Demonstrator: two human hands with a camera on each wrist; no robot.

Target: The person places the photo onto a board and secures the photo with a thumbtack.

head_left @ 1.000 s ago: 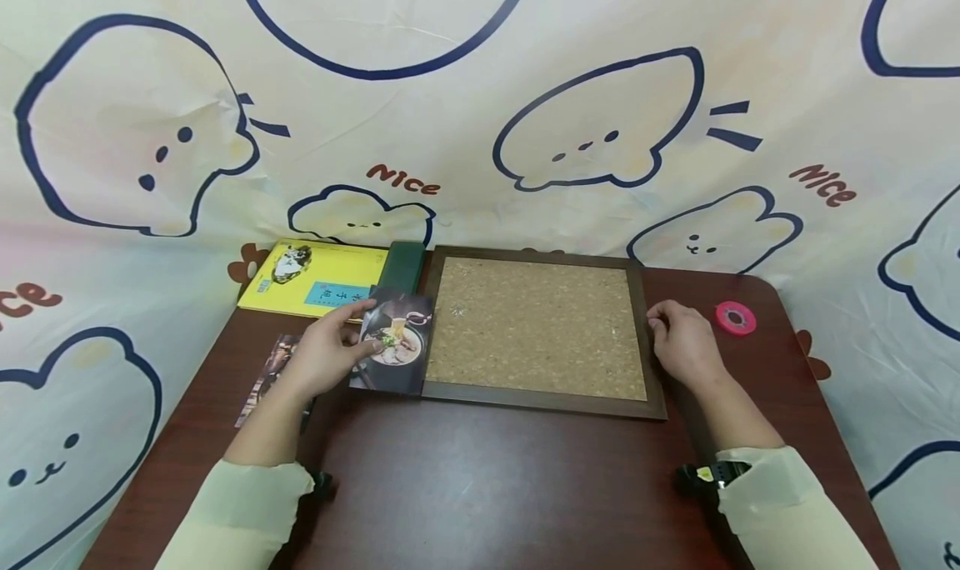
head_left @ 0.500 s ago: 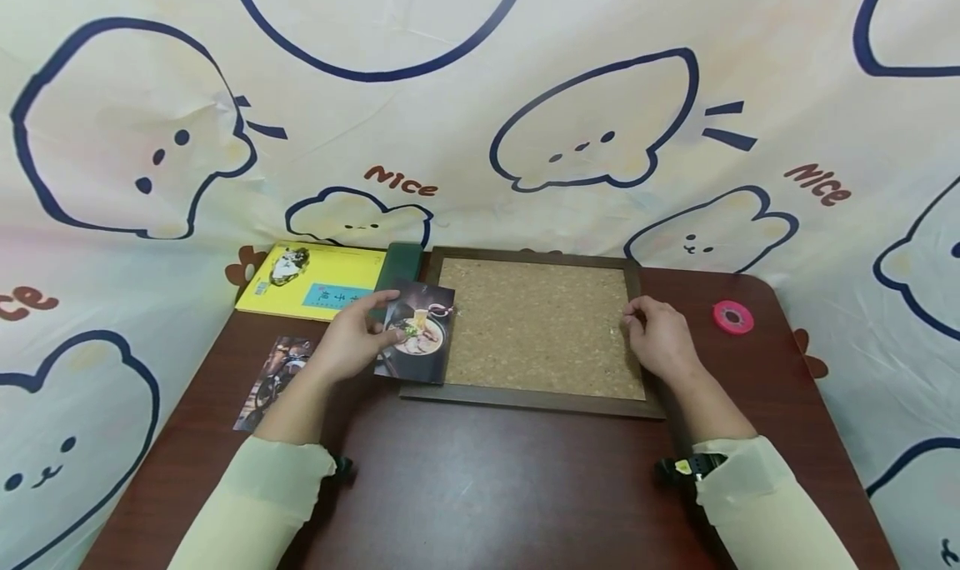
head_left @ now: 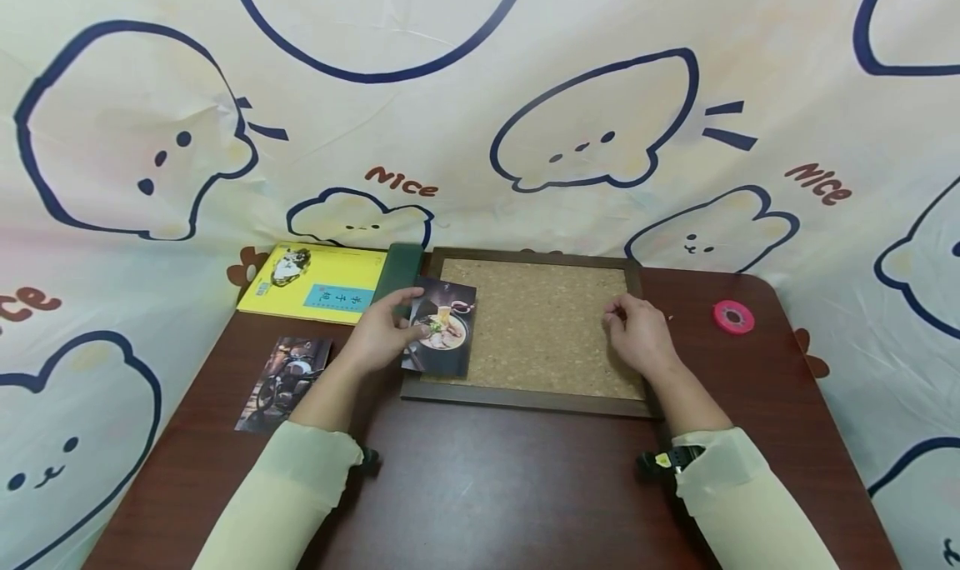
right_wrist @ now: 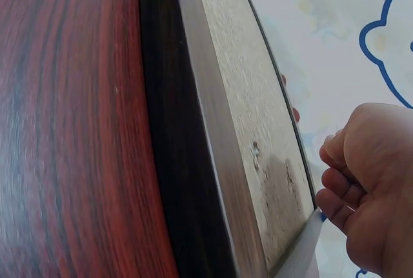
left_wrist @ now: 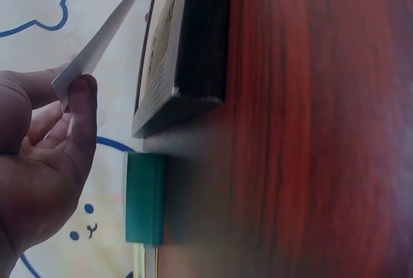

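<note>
My left hand (head_left: 375, 337) pinches a photo card (head_left: 453, 357) of a noodle bowl by its left edge, thumb on the front. The card overlaps the left side of a brown-framed corkboard (head_left: 547, 328); in the left wrist view the card (left_wrist: 106, 36) tilts, its near part held off the board. Above the board's right side is my right hand (head_left: 639, 337), fingers curled and thumb against the index finger. In the right wrist view, a small blue spot shows at the right hand's (right_wrist: 371, 194) fingertips; I cannot tell whether the fingers hold anything.
A motorcycle photo card (head_left: 281, 387) lies on the left of the table. Behind it are a yellow book (head_left: 322, 262) and a green box (head_left: 401, 262). A pink round case (head_left: 733, 317) sits at right, and a tiny reddish thing (head_left: 670, 317) lies beside the board.
My left hand has carried the noodle photo card rightward from the board's left edge to farther over the cork. My right hand has moved left from beside the frame to over the board.
</note>
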